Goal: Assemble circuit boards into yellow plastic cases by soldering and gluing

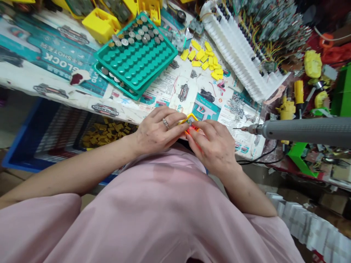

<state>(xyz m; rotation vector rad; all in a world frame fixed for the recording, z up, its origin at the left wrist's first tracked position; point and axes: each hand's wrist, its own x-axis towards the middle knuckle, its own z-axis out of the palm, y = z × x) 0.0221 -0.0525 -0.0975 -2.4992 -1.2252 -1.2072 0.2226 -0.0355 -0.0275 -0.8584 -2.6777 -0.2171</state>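
- Across the bottom of the view, a pink top covers the person's torso.
- Just beyond it, at the near edge of the worktable, a small yellow casing with an orange-red part sits between the two hands.
- The left hand wears a ring; its fingers are bent lightly over the casing's left side, with the thumb hidden.
- The right hand has its fingers drawn close together at the casing's right side, fingertips against it; whether they pinch a smaller piece I cannot tell.
- Below the table edge, on the left, a blue crate contains many yellow pieces.
- To the right of the right hand, well apart from it, a grey power screwdriver points its bit leftward.
- Past the hands lie a heap of small screws and two stacked green trays, the upper one partly filled with round metal cells.
- Farther off are scattered yellow tabs, a ridged white rack lined with wired parts, and larger yellow housings.
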